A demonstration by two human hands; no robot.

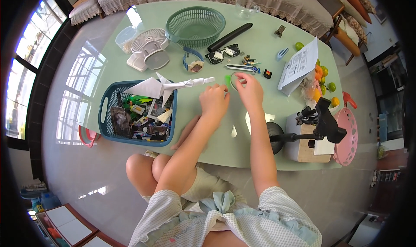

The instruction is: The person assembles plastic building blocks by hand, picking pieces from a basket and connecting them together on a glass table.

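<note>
Over the middle of the pale green table (190,100), my right hand (248,87) pinches a thin dark ring (232,80) between thumb and fingers. A small bright green piece (228,79) shows beside the ring, between my two hands. Just to the left, my left hand (214,100) has its fingers curled in. What it holds, if anything, is hidden. A folded white paper shape (162,87) with a long narrow end lies across the rim of a blue basket (104,128), its tip near my left hand. Mixed small toys and parts fill the basket.
Behind my hands lie a watch (195,65), open glasses (223,53), a black tube (229,37), pens (242,68) and a green basket (195,28). A white fan (149,43) lies at the far left. To the right are a folded paper sheet (299,67), fruit (323,80) and a black stand (299,136).
</note>
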